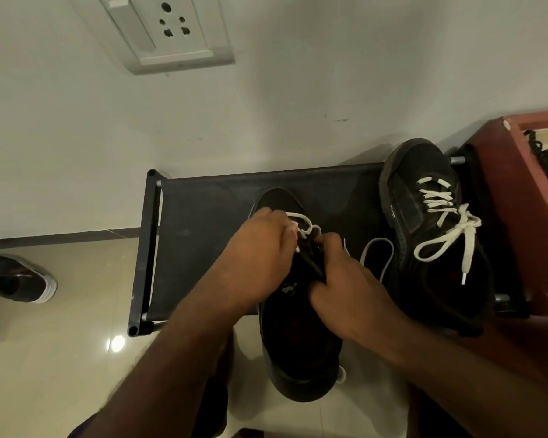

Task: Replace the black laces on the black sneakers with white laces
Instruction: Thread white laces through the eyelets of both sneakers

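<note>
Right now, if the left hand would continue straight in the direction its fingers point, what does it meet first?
The left hand points up and right along the middle sneaker. It already touches the white lace there, so probably the lace loop comes first, then the sneaker's toe; depth is unclear.

- Your left hand (pixel 260 257) sits palm down with its knuckles toward the camera, fingers curled in and bunched at the tips in a pinch.
- Your right hand (pixel 345 286) lies just beside it, thumb side nearest the left, fingers bent and closed into a grip.
- The fingertips of both hands nearly meet in the middle.
- Both forearms are bare and come up from the bottom edge, the left from lower left, the right from lower right, converging toward the wrists.
</note>
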{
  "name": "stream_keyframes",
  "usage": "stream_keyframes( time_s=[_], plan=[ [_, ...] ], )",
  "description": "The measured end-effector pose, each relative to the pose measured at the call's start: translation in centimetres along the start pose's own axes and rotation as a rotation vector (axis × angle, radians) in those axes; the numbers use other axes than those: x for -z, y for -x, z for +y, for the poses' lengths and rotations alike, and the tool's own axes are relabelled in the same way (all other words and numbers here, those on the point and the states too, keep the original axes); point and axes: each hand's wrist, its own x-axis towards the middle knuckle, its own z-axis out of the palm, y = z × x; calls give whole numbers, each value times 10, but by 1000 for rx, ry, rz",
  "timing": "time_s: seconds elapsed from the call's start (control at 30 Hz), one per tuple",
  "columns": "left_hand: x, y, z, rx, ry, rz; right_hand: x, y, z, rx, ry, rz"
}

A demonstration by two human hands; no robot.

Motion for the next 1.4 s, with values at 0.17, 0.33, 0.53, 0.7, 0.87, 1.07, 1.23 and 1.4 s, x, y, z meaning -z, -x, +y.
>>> stream_keyframes(
  time_s=[0.17,0.33,0.53,0.7,0.87,1.07,1.23,1.4],
  plan=[
    [26,6,17,158,1399,-6,0,1,-1,-3,-26,-3],
    [35,12,12,179,1847,-167,1,1,-1,0,-41,-10],
    [36,14,6,168,1895,-264,-2,0,1,5,-48,3],
    [25,11,-3,344,951,-11,-1,-1,6,-2,-255,-60],
    [1,4,-21,286,215,-75,-3,-9,0,-51,-852,-22],
    [-1,-1,-19,226,182,-178,-3,-40,9,-115,-1011,99],
    [-2,-4,-15,226,202,-243,-6,-44,13,4,-724,205],
    [-2,-2,-9,265,348,-281,-8,-45,13,55,-484,300]
  ],
)
